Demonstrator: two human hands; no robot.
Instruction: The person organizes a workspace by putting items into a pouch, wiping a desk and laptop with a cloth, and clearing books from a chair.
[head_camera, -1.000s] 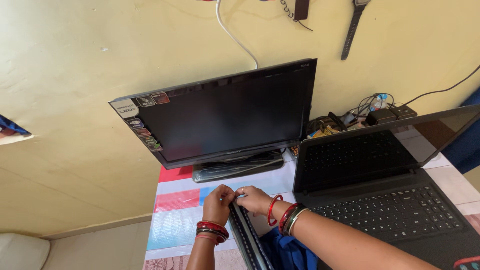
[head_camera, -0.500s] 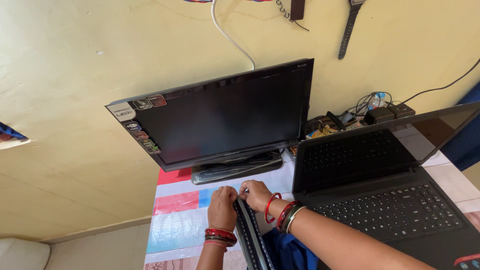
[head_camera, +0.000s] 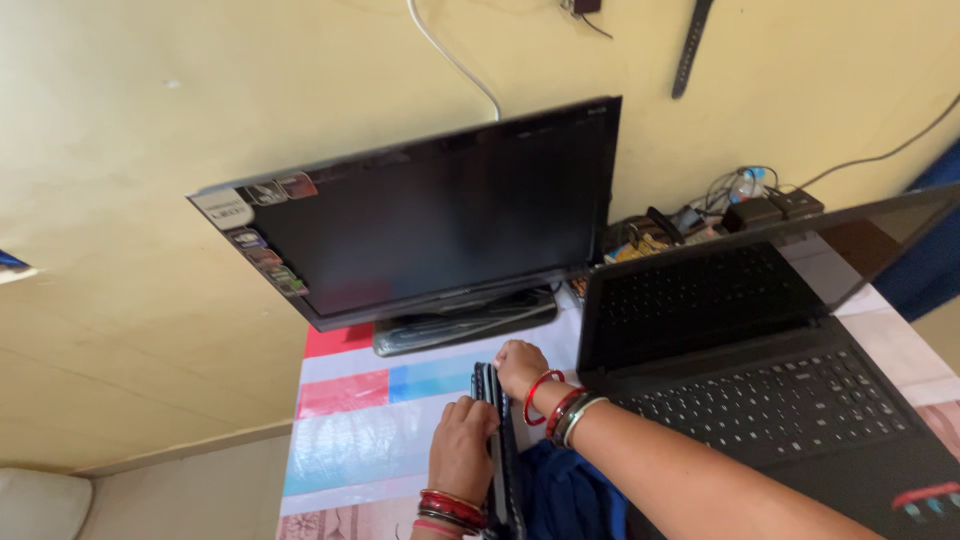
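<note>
A thin dark flat object (head_camera: 497, 450), standing on edge with a striped dark rim, sits on the striped table cover (head_camera: 360, 440) between my hands. My left hand (head_camera: 462, 448) presses against its left face, fingers curled over the top edge. My right hand (head_camera: 521, 368) grips its far end, next to the open black laptop (head_camera: 760, 390). Both wrists carry red bangles. Blue cloth (head_camera: 565, 495) lies below my right forearm.
A black flat monitor (head_camera: 430, 215) on a stand sits at the back against the yellow wall. Behind the laptop lie tangled cables and black adapters (head_camera: 740, 205). A white cable and a watch strap hang on the wall. The table's left edge drops to the floor.
The view tilted down and shifted. My left hand slid back toward me along the flat object's side, while my right hand stayed at its far end. The object now reaches further toward the monitor.
</note>
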